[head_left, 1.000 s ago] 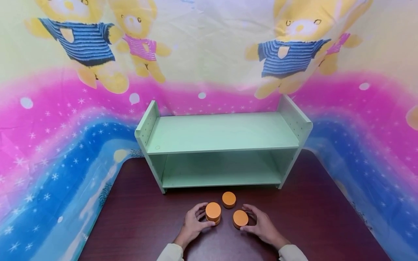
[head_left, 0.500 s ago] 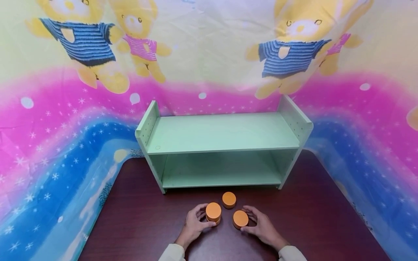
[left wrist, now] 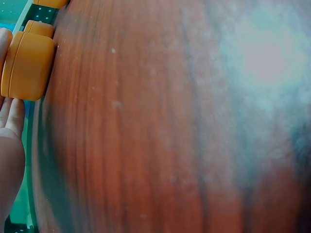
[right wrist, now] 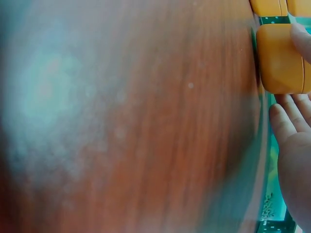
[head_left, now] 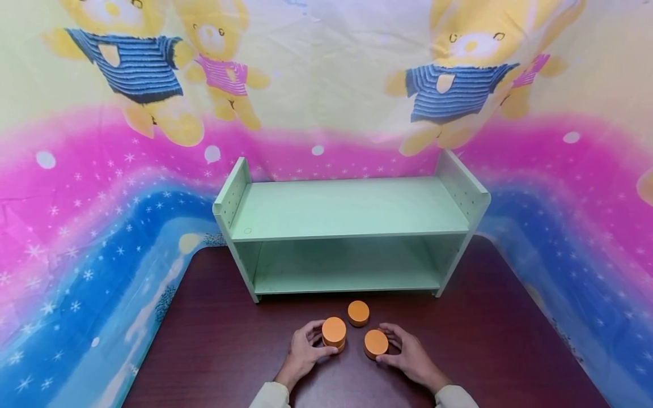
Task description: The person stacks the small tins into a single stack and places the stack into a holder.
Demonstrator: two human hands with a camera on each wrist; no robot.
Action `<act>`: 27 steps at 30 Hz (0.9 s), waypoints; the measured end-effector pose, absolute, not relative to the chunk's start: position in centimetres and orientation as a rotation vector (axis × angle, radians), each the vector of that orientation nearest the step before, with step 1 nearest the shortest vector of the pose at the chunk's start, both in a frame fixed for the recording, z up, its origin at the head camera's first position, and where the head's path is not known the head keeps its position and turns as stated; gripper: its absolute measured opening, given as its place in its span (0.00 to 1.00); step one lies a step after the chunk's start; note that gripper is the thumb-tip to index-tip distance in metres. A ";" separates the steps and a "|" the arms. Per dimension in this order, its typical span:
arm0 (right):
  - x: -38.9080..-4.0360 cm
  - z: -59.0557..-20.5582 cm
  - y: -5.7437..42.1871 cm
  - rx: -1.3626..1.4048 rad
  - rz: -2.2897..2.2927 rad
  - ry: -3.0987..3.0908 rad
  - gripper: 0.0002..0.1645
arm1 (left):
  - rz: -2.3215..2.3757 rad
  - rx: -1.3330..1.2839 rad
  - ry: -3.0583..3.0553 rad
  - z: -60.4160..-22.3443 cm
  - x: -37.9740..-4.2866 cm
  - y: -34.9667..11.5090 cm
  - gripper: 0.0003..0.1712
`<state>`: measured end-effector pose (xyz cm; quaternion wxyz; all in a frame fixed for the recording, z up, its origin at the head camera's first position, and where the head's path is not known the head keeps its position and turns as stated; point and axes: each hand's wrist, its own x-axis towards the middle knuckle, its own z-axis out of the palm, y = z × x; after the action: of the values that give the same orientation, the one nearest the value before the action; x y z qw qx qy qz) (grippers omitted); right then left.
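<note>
Orange round lidded tins stand on the dark red-brown table. My left hand (head_left: pixel 304 350) curls round a stack of two tins (head_left: pixel 334 331), thumb at the near side and fingers at the far left. In the left wrist view, one orange tin (left wrist: pixel 32 65) shows at the left edge, with the stack's upper part out of frame. A single tin (head_left: pixel 376 343) sits between the thumb and fingers of my right hand (head_left: pixel 410 352). The right wrist view shows that tin (right wrist: pixel 281 60) with the thumb against it. Another tin (head_left: pixel 358 313) stands alone, farther back between the hands.
Behind the tins stands a pale green two-tier shelf (head_left: pixel 347 209) with raised side panels. The wood-grain table (head_left: pixel 214 340) spreads to both sides of the hands. A printed teddy-bear cloth (head_left: pixel 316 102) hangs round the back and sides.
</note>
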<state>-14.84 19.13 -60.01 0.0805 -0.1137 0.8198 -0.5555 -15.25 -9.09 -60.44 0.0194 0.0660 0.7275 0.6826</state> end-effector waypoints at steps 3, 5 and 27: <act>-14.9 -60.0 19.1 -0.330 -1.674 2.450 0.45 | 2.119 0.217 2.263 -60.5 -15.3 -9.1 0.37; -14.9 -59.9 19.0 -0.327 -1.683 2.449 0.45 | 2.124 0.221 2.257 -60.5 -15.3 -9.1 0.36; -14.9 -58.9 18.3 -0.349 -1.704 2.487 0.42 | 2.104 0.163 2.204 -60.1 -15.0 -9.2 0.35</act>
<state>-14.91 18.28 -58.88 0.0531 -0.1149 0.8183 -0.5607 -15.00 -9.21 -60.07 0.0450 0.0535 0.7216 0.6887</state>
